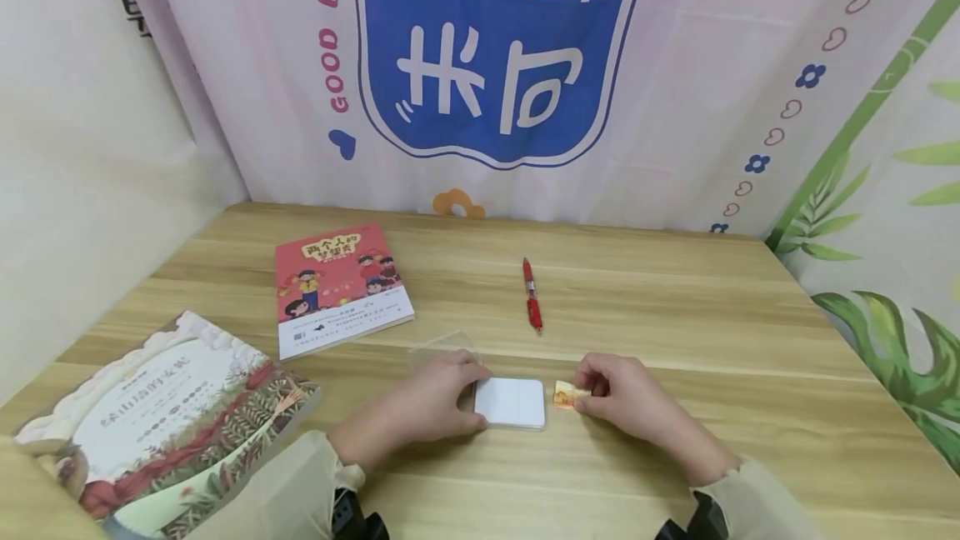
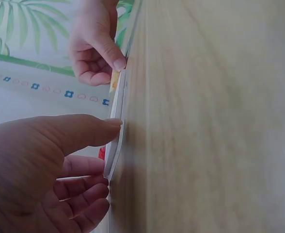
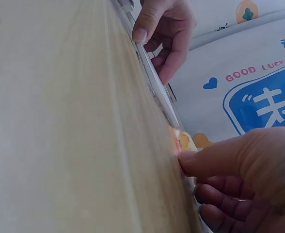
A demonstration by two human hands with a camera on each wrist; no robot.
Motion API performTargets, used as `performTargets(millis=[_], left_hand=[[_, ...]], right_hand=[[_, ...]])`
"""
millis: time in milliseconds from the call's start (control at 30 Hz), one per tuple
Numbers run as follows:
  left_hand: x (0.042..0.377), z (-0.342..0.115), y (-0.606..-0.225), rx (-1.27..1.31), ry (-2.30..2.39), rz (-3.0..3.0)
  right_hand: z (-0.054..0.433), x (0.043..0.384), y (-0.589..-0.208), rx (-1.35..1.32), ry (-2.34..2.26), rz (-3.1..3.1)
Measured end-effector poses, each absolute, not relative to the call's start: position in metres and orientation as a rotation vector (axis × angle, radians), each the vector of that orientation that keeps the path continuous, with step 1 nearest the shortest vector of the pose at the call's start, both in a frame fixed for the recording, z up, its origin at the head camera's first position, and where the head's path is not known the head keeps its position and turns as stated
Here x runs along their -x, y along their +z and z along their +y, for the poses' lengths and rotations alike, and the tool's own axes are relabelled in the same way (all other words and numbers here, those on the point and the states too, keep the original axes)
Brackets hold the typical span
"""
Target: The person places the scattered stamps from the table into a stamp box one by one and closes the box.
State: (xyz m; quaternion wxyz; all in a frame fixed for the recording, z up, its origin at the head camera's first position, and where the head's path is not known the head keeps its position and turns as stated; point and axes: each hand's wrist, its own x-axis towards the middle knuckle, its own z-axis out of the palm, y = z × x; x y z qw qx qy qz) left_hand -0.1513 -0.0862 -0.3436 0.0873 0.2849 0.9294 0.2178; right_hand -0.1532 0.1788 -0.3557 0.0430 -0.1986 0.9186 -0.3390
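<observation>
My left hand (image 1: 438,402) grips the left end of a flat white rectangular case (image 1: 512,402) lying on the table, its thumb on the near edge and a finger on the far edge. A clear plastic lid (image 1: 442,344) shows behind that hand, partly covered by it. To the right of the case, my right hand (image 1: 622,394) pinches a small orange-and-yellow paper piece (image 1: 565,394) between thumb and fingers. In the right wrist view, the paper piece (image 3: 180,139) is close to the end of the white case (image 3: 157,85); its print is too small to read.
A red pen (image 1: 532,297) lies beyond the case. At the left rest a red-and-white book (image 1: 341,290) and, nearer, a larger illustrated book (image 1: 172,432) beside the left forearm. A printed cloth (image 1: 667,107) hangs along the back of the wooden table (image 1: 750,332).
</observation>
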Motion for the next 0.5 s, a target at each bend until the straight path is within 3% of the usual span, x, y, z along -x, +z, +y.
performTargets(millis=[500], left_hand=[[0.1446, -0.0839, -0.3433, -0.789, 0.644, 2.778]], right_hand=[[0.1788, 0.1559, -0.3476, 0.240, -1.603, 2.451]])
